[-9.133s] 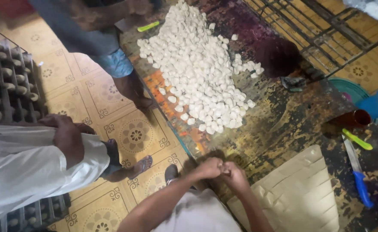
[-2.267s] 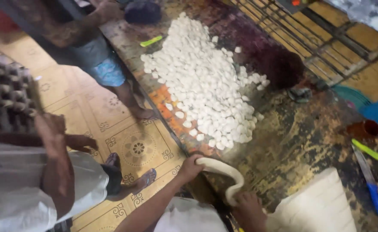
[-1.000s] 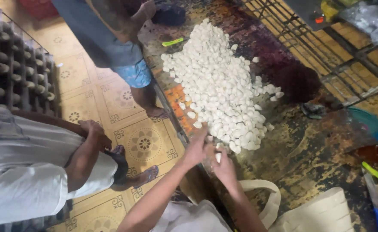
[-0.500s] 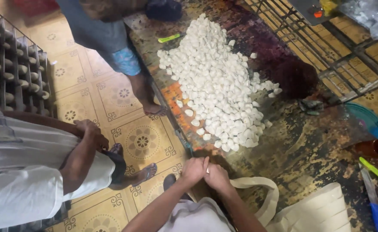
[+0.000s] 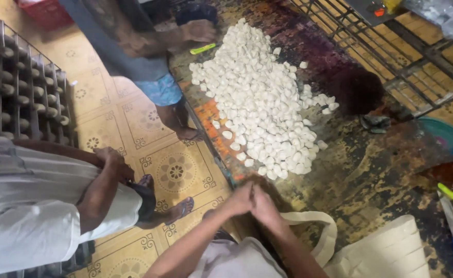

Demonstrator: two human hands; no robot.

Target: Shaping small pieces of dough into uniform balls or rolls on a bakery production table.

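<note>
Dough rope (image 5: 325, 238): pale, smooth, looped off the right hand (image 5: 264, 205) across the dark stained desk (image 5: 371, 175), ending by a flat dough slab (image 5: 391, 252). Left hand (image 5: 239, 198) and right hand were pressed together at the desk's near edge; grip closed on each other, anything pinched inside couldn't be told. Just beyond: heap of small white dough pieces (image 5: 260, 98). Two other people stood on the patterned tile floor (image 5: 170, 164).
</note>
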